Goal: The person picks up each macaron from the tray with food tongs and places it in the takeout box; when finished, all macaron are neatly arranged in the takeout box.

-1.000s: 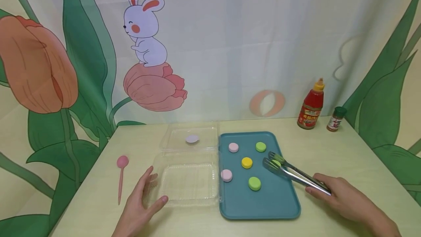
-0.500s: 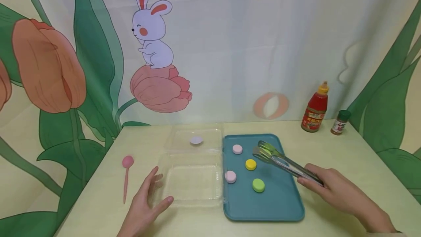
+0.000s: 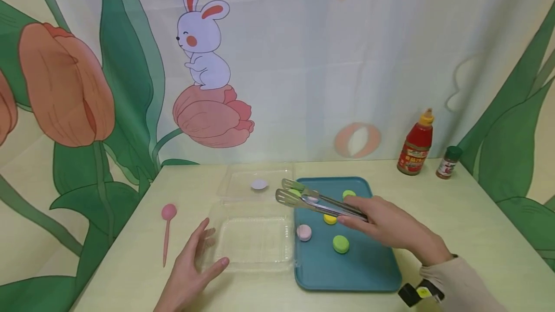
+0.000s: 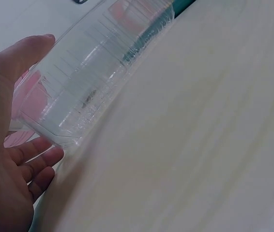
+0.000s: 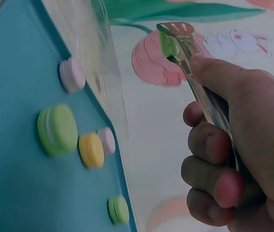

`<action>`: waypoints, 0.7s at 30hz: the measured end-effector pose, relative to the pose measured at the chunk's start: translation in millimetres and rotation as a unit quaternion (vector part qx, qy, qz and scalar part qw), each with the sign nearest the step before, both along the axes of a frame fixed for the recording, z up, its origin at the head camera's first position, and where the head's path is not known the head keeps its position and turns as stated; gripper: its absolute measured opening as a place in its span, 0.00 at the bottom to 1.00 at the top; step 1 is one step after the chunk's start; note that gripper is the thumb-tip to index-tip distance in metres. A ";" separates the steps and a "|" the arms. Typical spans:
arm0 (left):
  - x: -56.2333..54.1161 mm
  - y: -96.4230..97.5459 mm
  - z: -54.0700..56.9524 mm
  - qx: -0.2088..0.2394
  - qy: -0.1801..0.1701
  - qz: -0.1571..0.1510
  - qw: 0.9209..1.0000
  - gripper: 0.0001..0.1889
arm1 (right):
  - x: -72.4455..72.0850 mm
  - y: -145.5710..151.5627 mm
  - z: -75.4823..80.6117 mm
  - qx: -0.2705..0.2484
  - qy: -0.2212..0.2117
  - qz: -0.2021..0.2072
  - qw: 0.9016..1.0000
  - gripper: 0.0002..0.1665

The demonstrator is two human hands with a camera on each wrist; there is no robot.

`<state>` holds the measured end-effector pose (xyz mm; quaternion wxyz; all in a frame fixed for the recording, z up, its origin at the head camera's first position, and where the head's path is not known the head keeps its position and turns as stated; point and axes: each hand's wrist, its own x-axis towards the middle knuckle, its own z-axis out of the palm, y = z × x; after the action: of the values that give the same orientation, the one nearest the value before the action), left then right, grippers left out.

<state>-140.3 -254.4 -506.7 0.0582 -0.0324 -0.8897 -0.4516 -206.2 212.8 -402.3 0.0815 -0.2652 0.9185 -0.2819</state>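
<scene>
My right hand [image 3: 381, 218] grips metal tongs [image 3: 323, 201]. Between the tong tips is a green macaron [image 5: 168, 44], raised above the tray's left rim. Beneath lies the blue tray [image 3: 347, 276] with a yellow macaron [image 5: 91, 150], pink macarons [image 3: 304, 232] and green macarons [image 3: 340, 244]; the tongs and right hand partly cover some of them. My left hand [image 3: 191, 264] rests at the front left corner of a clear plastic container [image 3: 253, 242], thumb along its front and fingers spread by its left side. The container's lid [image 3: 238, 182] lies folded back, with a whitish oval on it.
A pink spoon [image 3: 166, 232] lies left of the container. At the back right stand a red sauce bottle [image 3: 415, 146] and a small green-capped jar [image 3: 449, 162]. A printed curtain [image 3: 295, 61] hangs behind the table [image 3: 130, 254].
My right hand has lifted a green macaron from the tray's right side with the tongs and carried it left, toward the container. The left hand has stayed at the container.
</scene>
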 end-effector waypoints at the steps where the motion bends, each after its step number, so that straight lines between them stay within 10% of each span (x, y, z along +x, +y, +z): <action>1: -0.4 0.2 0.2 0.001 -0.001 0.001 1.000 0.55 | -2.1 -7.3 1.1 0.003 0.010 0.012 1.000 0.21; 21: 0.3 -1.9 -2.6 0.016 0.015 -0.005 1.000 0.55 | -28.8 -136.5 2.0 0.102 0.059 0.133 0.984 0.18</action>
<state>-140.0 -256.3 -509.3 0.0696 -0.0427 -0.8811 -0.4658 -235.1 76.3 -400.4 0.0902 -0.3919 0.9020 -0.1571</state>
